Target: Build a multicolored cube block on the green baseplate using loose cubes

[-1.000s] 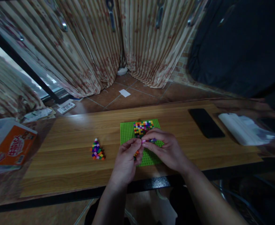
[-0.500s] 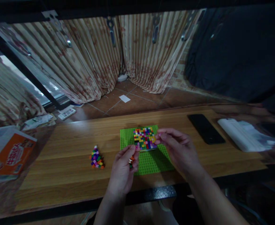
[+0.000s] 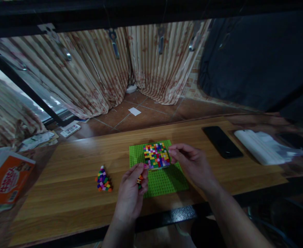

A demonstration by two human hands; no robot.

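A green studded baseplate point(image 3: 164, 182) lies on the wooden table. A block of many-coloured toy bricks point(image 3: 156, 155) stands on its upper part. At the block's lower left is my left hand point(image 3: 132, 184), closed around several small toy bricks; a pink one point(image 3: 145, 166) shows at its thumb tip and orange ones point(image 3: 140, 178) within the curled fingers. My right hand point(image 3: 190, 162) hovers at the block's right side, thumb and fingers pinched together. Whatever that pinch may hold is too small to make out. To the left sits a small pile of loose coloured bricks point(image 3: 103, 179).
On the table's right lie a black phone point(image 3: 222, 141) and a white packet with clear plastic point(image 3: 260, 146). A plastic box with an orange label point(image 3: 10, 179) stands at far left. Beyond the table, patterned curtains point(image 3: 97, 69) hang above a tiled floor.
My right hand has drawn slightly away from the block's right edge. The pink at its fingertips earlier is no longer distinct. The whole view has shifted a little.
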